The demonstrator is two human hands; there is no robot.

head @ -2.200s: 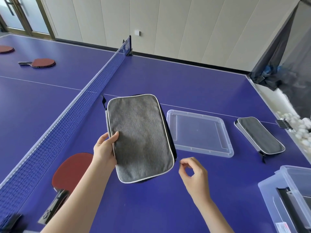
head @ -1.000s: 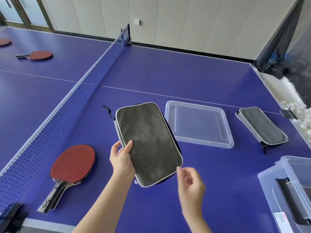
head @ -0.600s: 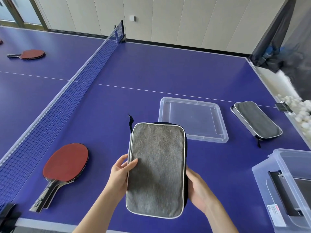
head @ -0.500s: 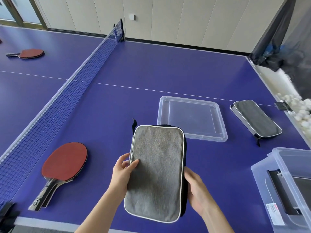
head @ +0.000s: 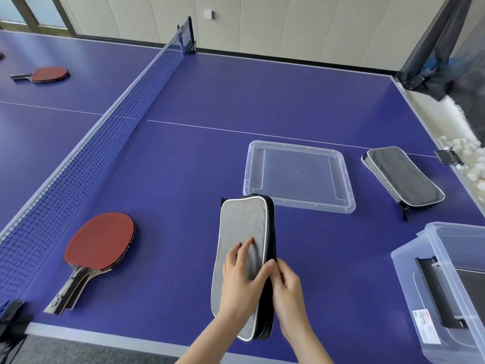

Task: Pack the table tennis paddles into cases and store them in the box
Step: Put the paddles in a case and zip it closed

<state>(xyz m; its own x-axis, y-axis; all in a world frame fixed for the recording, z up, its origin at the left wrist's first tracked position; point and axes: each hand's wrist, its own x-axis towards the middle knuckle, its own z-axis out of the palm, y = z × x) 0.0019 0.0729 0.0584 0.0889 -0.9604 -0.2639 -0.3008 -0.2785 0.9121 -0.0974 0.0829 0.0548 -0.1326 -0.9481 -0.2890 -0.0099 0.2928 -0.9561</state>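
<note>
Cases — two: held case (head: 244, 232), far case (head: 404, 177) | left hand (head: 241, 282) grips, right hand (head: 288, 290) pinches held case

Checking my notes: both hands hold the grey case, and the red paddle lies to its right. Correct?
No: the head view shows the red paddle left of the grey case. The left hand and right hand do hold it.

We see the paddle (head: 101, 240) left of the near case (head: 242, 232), the lid (head: 296, 174) just behind it, a second case (head: 404, 177) right of the lid — the box (head: 405, 282) far right, another paddle (head: 49, 74) beyond the net (head: 105, 132).
</note>
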